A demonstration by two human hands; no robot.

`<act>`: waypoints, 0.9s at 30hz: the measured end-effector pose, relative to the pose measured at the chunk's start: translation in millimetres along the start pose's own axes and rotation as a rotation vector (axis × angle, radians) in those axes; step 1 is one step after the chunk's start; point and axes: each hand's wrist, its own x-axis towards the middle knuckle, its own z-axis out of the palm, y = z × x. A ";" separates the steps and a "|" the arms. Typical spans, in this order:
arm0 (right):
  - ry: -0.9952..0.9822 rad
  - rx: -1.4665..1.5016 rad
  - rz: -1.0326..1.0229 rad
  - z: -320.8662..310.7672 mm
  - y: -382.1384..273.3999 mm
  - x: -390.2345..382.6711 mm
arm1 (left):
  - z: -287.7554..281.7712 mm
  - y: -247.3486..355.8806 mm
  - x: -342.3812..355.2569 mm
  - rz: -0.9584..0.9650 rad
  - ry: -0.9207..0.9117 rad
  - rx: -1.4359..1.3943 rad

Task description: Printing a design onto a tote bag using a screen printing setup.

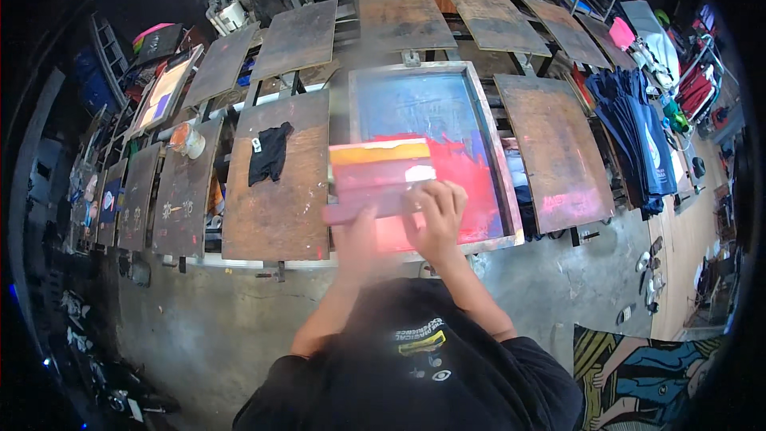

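Observation:
A screen-printing frame with wooden sides lies in front of me, its mesh blue at the far end and smeared with bright pink-red ink at the near end. Across the inked part I hold a squeegee with a dark reddish bar. My right hand grips its right end with bent fingers. At its left side my left hand, blurred, is closed on the bar. Beyond the bar is a pinkish panel with an orange-yellow stripe; a smudge blurs it, and I cannot tell if it belongs to the squeegee.
Left of the frame, a small black garment lies on a wooden board. A stained tub stands on another board. Dark blue garments hang at the right beside a bare board. More boards line the far side.

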 end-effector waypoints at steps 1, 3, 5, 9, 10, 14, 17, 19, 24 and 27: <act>-0.203 0.127 0.000 -11.0 -10.7 7.8 | -3.7 4.2 6.0 -0.108 0.164 -0.185; -0.201 0.192 0.023 -31.8 -23.0 24.6 | -3.3 39.0 8.6 -0.148 0.224 -0.153; -0.179 0.213 0.011 -48.1 -25.9 36.2 | -16.1 53.8 6.0 -0.194 0.031 -0.472; -0.242 0.369 0.154 -69.9 -20.5 65.9 | -39.2 51.2 -0.6 -0.109 -0.090 -0.495; -0.263 0.444 0.207 -68.7 -16.5 68.1 | -33.3 61.9 -1.8 -0.089 -0.095 -0.466; -0.445 0.747 0.419 -62.8 -7.1 82.2 | -29.8 71.3 -6.6 -0.136 -0.055 -0.450; -0.502 1.072 0.633 -54.2 -3.5 73.1 | -49.0 60.2 -2.3 -0.198 -0.150 -0.436; -0.540 1.111 0.678 -52.6 -4.7 70.2 | -56.5 55.6 -0.7 -0.256 -0.190 -0.476; -0.627 1.118 0.642 -46.6 -7.7 66.6 | -49.8 66.0 0.3 -0.272 -0.205 -0.450; -0.662 1.072 0.609 -43.7 -12.6 66.7 | -47.1 66.5 -0.3 -0.264 -0.200 -0.418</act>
